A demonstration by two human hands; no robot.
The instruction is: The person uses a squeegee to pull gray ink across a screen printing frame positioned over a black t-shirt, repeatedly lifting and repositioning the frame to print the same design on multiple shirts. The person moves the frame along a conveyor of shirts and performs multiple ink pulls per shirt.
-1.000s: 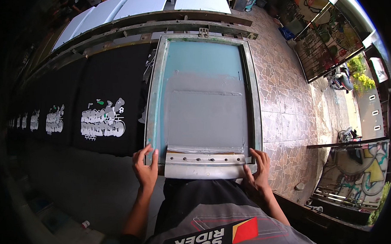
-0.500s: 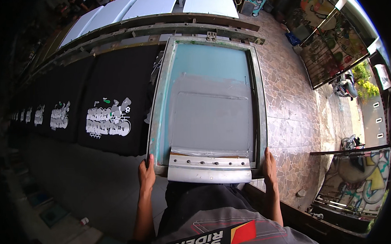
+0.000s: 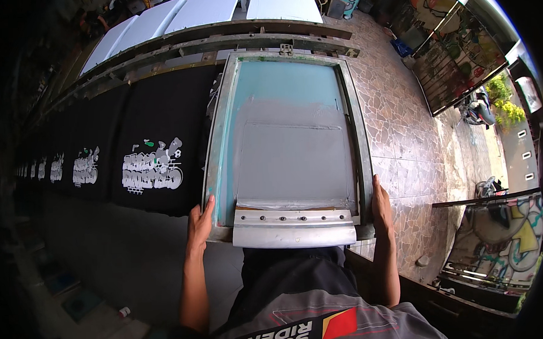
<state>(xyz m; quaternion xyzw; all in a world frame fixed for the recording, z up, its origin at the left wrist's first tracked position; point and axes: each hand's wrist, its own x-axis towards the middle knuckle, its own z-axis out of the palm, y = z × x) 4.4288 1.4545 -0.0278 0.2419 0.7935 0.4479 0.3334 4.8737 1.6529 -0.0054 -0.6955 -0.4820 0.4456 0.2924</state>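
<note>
In front of me lies a screen printing frame (image 3: 361,136) with a worn metal border and blue-green mesh, its lower part coated with grey ink (image 3: 292,163). My left hand (image 3: 200,223) grips the frame's left side near the close corner, thumb on top. On the opposite side my right hand (image 3: 381,204) closes around the border; some of its fingers are hidden beneath. A wide metal squeegee (image 3: 294,229) with a row of bolts rests across the near end of the mesh, touched by neither hand.
Black shirts (image 3: 161,107) with white-and-grey prints stretch away in a row at left. Metal rails (image 3: 207,45) run behind the frame, with white shirt boards (image 3: 209,10) beyond. Right of me is a stone-patterned tiled floor (image 3: 395,123), bordered by painted gate panels (image 3: 453,49).
Both hands have slid a little farther along the frame's sides, away from my body. The frame appears slightly larger and nearer at its close end; the squeegee stays on it.
</note>
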